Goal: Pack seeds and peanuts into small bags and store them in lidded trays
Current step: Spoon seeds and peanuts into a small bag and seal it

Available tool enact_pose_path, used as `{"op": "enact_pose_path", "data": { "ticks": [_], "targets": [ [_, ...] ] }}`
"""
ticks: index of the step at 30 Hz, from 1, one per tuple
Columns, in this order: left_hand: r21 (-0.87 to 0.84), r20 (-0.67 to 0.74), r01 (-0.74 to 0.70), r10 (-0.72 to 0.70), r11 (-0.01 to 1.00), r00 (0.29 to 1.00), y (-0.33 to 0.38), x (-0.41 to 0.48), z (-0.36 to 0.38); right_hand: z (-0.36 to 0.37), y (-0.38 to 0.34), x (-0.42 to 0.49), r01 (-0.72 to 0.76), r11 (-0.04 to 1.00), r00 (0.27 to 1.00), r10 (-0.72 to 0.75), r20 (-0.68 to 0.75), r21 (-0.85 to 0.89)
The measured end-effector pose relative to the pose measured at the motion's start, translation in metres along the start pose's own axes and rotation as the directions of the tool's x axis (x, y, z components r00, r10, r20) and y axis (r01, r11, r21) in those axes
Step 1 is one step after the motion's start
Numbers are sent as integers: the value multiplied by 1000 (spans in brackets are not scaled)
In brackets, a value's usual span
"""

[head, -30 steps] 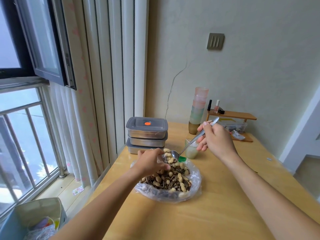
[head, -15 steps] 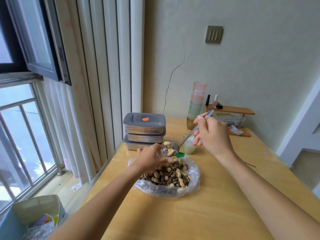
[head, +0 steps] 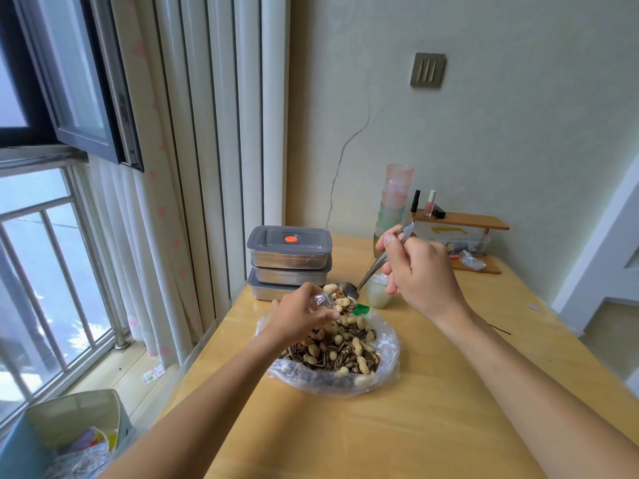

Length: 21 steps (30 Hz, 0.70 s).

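Observation:
A big clear plastic bag [head: 387, 361] lies open on the wooden table [head: 397, 430], heaped with striped sunflower seeds and peanuts [head: 340, 350]. My left hand [head: 304, 314] pinches a small clear bag [head: 321, 300] just above the heap's far edge. My right hand [head: 420, 274] grips the handle of a metal spoon [head: 371, 271]. The spoon's bowl is loaded with peanuts and seeds and is tipped at the small bag's mouth. Three steel trays with grey lids [head: 289, 252] are stacked behind my left hand.
A small glass of pale liquid [head: 378, 293] stands just behind the spoon. A stack of coloured cups [head: 396, 198] and a low wooden shelf [head: 461, 221] with small bottles sit at the back wall. The table's left edge meets a curtain and window; a bin [head: 74, 437] is on the floor.
The loaded spoon has risen out of the heap and moved to the small bag's mouth. My left hand has lifted the small bag slightly.

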State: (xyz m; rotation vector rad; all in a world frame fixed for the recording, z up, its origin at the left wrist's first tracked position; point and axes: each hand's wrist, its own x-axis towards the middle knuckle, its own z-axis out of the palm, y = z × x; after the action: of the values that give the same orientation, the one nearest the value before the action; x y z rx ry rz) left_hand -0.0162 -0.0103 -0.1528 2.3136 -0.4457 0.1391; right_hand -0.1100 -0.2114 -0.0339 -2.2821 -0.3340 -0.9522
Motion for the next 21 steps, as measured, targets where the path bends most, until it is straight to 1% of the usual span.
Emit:
{"op": "enact_pose_path", "data": {
  "ticks": [4,7,12,15,18,21],
  "targets": [
    [44,3,-25,25,999,1000,3,-2,2,-2,-3,5,18,1000,999,-17,32,-8],
    [27,-7,-25,25,999,1000,1,-1,3,-3,-3,7,-18,1000,999,19,46,-18],
    [-4,7,-41,41,999,999,-4,-2,5,0,6,6,-127,991,992,126,-19,-50],
    [38,12,-67,66,997,998,-4,-2,6,1,11,6,-169,985,984,167,-55,-26],
    [68,13,-88,87,994,996,-1,-1,7,0,10,8,-177,984,982,176,-74,-5],
    [65,5,-102,102,993,995,1,0,8,1,6,9,-155,988,983,154,-99,-4]
  ]
}}
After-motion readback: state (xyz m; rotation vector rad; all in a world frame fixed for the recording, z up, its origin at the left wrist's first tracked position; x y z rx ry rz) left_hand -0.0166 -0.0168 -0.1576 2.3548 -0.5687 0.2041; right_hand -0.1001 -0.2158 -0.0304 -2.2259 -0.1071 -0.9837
